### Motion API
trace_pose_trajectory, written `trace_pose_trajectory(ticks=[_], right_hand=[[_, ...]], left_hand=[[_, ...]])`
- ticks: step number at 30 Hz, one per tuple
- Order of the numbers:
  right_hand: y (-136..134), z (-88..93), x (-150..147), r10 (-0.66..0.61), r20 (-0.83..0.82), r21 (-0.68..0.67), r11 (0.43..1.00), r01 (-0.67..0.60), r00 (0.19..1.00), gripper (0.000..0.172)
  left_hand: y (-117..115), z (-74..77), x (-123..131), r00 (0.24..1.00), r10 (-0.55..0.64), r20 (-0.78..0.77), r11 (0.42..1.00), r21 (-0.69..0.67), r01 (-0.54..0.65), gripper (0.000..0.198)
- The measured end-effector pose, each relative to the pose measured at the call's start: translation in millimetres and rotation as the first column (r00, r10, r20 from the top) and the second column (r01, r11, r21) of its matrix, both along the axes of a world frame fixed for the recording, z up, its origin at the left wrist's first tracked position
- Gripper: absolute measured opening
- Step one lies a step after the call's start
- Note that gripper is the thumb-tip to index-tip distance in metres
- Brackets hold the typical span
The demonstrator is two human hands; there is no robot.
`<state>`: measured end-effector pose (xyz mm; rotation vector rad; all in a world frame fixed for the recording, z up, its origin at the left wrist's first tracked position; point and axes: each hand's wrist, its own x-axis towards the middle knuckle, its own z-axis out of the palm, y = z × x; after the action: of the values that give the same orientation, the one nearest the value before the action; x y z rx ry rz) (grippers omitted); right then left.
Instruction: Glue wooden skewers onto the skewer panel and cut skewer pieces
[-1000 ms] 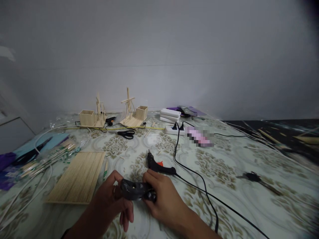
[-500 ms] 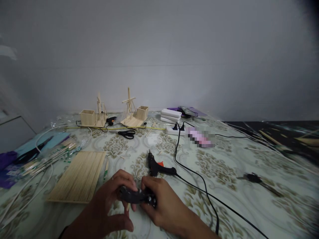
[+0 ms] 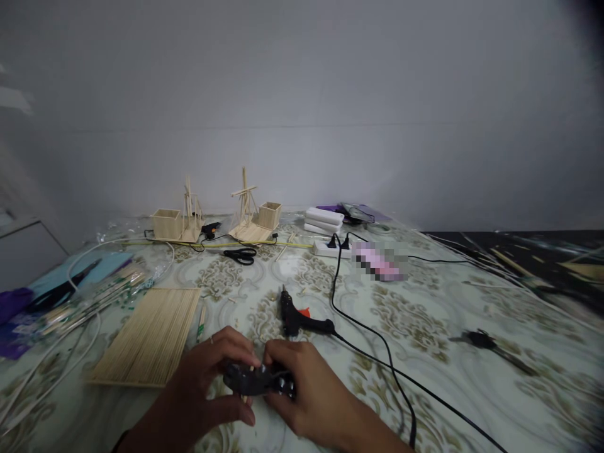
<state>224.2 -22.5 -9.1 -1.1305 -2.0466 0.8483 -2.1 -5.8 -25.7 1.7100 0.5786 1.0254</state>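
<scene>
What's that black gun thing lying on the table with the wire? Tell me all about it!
It's a glue gun, black and plastic-looking, with an orange trigger. It lies on its side on the patterned table, nozzle pointing away, just beyond both hands. A black cord trails from its handle. No hand touches it.

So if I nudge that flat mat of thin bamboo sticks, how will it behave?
The flat mat of thin bamboo sticks looks light, so it would probably slide easily on the glossy patterned tablecloth. Lifted by one edge, it may flex or roll up, being many slender sticks side by side.
</scene>
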Motion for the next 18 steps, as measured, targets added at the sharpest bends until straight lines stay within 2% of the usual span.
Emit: trace_pose_trajectory(ticks=[8, 14, 18], right_hand=[[0.2, -0.3, -2.0, -0.008, -0.008, -0.011, 1.000, 0.008, 1.000, 0.014], [0.0, -1.6, -0.7, -0.004, -0.016, -0.008, 1.000, 0.004, 1.000, 0.013], [-0.1, -2.3, -0.4, -0.005, -0.017, 0.012, 1.000, 0.005, 1.000, 0.013]], left_hand=[[0.6, 0.8, -0.9, 1.000, 0.015, -0.024, 0.997, 0.070, -0.013, 0.046], [0.2, 8.9, -0.2, 0.998, -0.009, -0.055, 0.999, 0.048, 0.012, 0.046], [-0.7, 8.8, -0.6, 0.999, -0.008, -0.036, 0.998, 0.055, 0.010, 0.046]])
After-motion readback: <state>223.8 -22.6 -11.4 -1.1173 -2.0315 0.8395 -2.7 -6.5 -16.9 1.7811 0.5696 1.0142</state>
